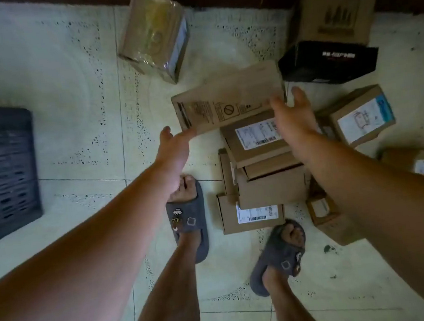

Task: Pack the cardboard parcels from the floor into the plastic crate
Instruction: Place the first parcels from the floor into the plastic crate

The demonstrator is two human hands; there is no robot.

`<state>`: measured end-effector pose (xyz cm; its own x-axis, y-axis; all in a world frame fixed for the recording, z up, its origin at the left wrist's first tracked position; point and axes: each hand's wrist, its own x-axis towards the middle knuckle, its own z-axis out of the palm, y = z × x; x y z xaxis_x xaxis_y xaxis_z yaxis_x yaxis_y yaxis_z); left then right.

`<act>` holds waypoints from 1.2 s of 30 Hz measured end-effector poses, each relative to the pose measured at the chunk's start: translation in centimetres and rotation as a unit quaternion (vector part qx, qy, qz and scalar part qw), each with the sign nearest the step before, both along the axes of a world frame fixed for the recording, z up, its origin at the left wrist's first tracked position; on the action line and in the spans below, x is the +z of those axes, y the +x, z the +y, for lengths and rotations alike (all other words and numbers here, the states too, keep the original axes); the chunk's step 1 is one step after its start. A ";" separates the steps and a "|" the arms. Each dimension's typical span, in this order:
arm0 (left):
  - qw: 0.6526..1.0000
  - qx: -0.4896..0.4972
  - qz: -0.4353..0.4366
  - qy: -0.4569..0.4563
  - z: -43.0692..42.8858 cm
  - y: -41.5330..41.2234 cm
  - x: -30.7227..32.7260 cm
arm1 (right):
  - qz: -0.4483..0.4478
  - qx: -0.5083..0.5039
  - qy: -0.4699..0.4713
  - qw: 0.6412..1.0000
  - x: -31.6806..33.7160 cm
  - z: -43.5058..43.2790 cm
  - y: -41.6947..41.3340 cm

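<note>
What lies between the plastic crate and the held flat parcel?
Nothing: bare floor tiles separate the crate from the flat parcel, per the head view.

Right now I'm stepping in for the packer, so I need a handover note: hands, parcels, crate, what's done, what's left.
Left hand: straight fingers under the near-left corner of the flat cardboard parcel.
Right hand: thumb and fingers straddle its right edge.
The parcel is tilted above the pile of labelled parcels by the feet.
The plastic crate is on the floor, far left; no parcel shows in it.
The tape-wrapped box and black box lie beyond.
Done: nothing visibly packed.
Left: carry this parcel over, then the rest.
</note>
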<state>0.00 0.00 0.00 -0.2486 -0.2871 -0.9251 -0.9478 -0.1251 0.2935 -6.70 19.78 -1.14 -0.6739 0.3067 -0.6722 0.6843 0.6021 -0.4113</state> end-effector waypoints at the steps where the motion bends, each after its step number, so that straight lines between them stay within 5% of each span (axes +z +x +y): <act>1: 1.000 0.003 0.015 -0.002 0.2 -0.8 -0.7 | 0.017 -0.012 0.002 1.000 -0.8 -0.1 -0.7; 7: 0.994 0.068 0.063 0.057 0.2 -3.6 -2.9 | -0.013 -0.071 -0.068 0.995 -3.1 -1.1 -3.0; 13: 0.993 0.104 0.050 0.034 -1.2 -2.1 3.0 | -0.039 -0.063 -0.070 0.995 4.2 0.1 0.3; 17: 0.990 0.120 0.058 0.035 -1.6 -0.2 8.8 | -0.071 -0.208 -0.125 0.967 9.9 0.2 4.6; 21: 0.994 0.090 0.069 0.003 -1.8 2.3 14.1 | -0.122 -0.249 -0.140 0.950 15.6 0.6 8.6; 36: 0.968 0.162 0.187 -0.049 -2.4 21.8 42.4 | -0.055 -0.043 -0.237 0.969 41.4 -0.1 20.8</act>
